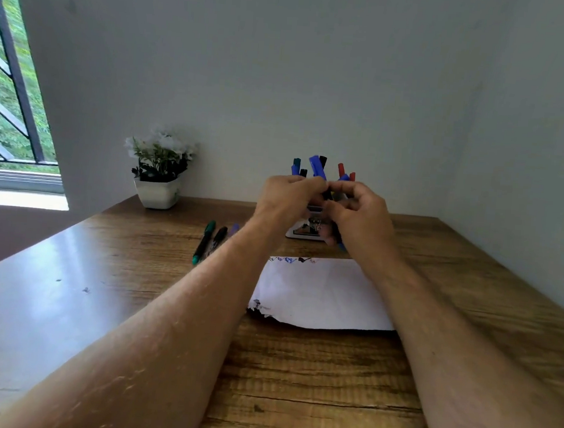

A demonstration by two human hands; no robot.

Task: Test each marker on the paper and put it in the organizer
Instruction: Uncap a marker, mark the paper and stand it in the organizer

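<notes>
A wooden desk (312,368) is standing against a pale wall, carrying everything from largest to smallest. A sheet of paper (321,294) is lying mid-desk, its far edge already showing small blue, black and red test scribbles, so it is sitting within easy reach for trying pens. Both arms are reaching over it. The left hand (287,194) and right hand (358,213) are meeting fingertip to fingertip just in front of the organizer (301,232), fingers curled and pinching a blue marker (340,243), apparently capping or uncapping it; the exact grip is partly hidden. Behind them, tested markers (318,166) are standing upright in the organizer. Left of the arms, a green marker (204,241) and a black marker (217,237) are lying on the desk, seemingly waiting their turn. A potted plant (159,170) is sitting at the back corner.
</notes>
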